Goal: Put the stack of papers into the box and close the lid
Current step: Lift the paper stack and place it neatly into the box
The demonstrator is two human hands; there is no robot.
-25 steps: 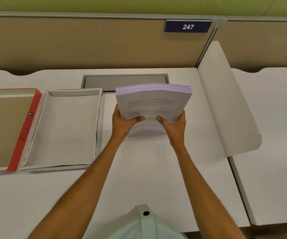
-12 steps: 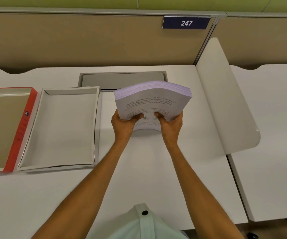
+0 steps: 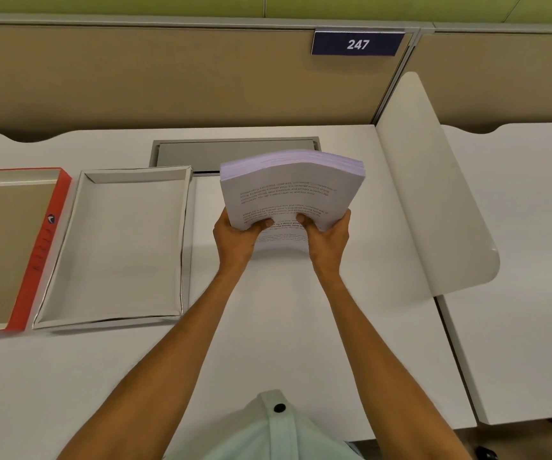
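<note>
Since the earlier frame, the stack of papers (image 3: 292, 190) bows more, clamped by left hand (image 3: 236, 239) and right hand (image 3: 327, 240). White desk (image 3: 268, 327) bears open box (image 3: 115, 247); partition behind.

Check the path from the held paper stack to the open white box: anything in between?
Nothing visible. The paper stack, held by left hand and right hand, sits right of the white box; only bare desk lies between.
</note>
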